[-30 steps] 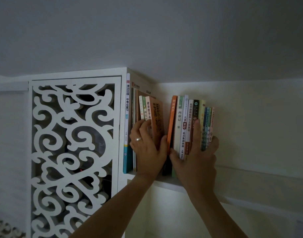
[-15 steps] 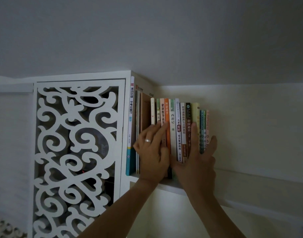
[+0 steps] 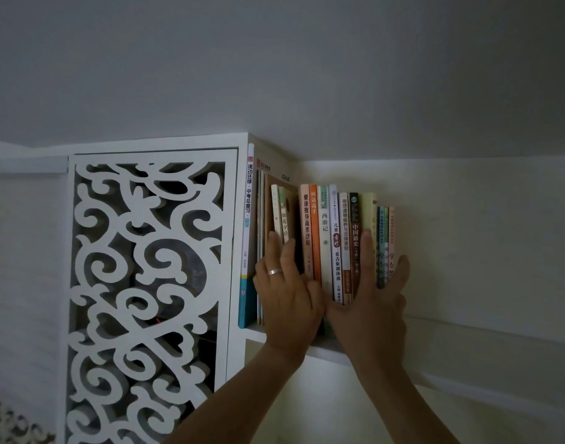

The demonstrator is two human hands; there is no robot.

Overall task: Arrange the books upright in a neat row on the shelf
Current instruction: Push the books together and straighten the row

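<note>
Currently books (image 3: 338, 245) are pressed by flat left hand (image 3: 287, 299) and right hand (image 3: 370, 302); two thin books (image 3: 280, 216) at 9 o'clock lean, could topple if released.

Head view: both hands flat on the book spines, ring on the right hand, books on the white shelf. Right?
Not quite. The head view shows the ring on the left hand, not the right hand. The rest holds: both hands lie flat on the book spines on the white shelf.

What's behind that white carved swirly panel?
Through the carved panel only dark space with dim grey shapes and a small red glint shows. Too dark to tell what is there.
</note>
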